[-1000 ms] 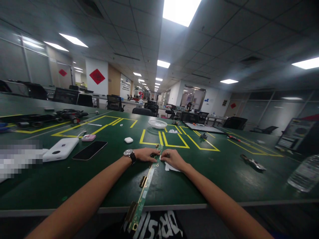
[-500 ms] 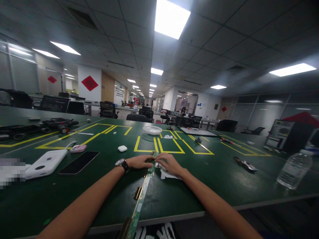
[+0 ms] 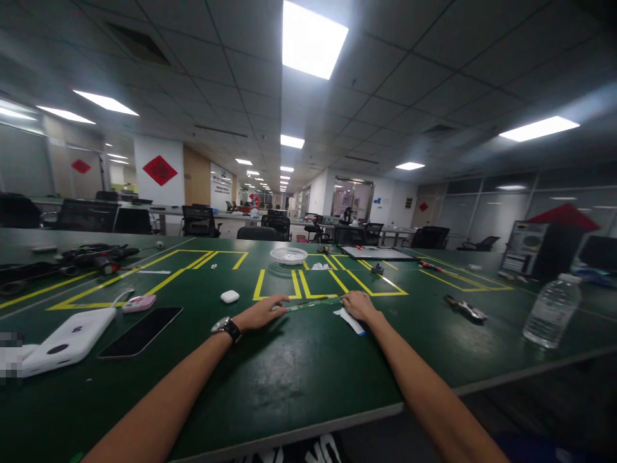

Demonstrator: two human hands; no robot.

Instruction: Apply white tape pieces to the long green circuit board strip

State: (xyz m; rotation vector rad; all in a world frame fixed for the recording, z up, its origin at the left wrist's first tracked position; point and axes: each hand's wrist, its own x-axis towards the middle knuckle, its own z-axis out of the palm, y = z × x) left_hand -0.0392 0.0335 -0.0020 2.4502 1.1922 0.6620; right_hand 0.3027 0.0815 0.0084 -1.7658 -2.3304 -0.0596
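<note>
A long, narrow green circuit board strip lies crosswise low over the table between my hands. My left hand, with a watch on the wrist, pinches its left end. My right hand has its fingers closed on the right end. Under and beside my right hand is a white strip-like piece with a blue edge. The fingertips partly cover both ends of the board.
On the left lie a black phone, a white power bank, a pink case and a white earbud case. A white basket stands ahead. To the right are a cutter-like tool and a water bottle.
The circuit board strip has swung from pointing toward me to lying crosswise, farther from the front edge. My hands have moved apart, the right one going right. The view has shifted slightly.
</note>
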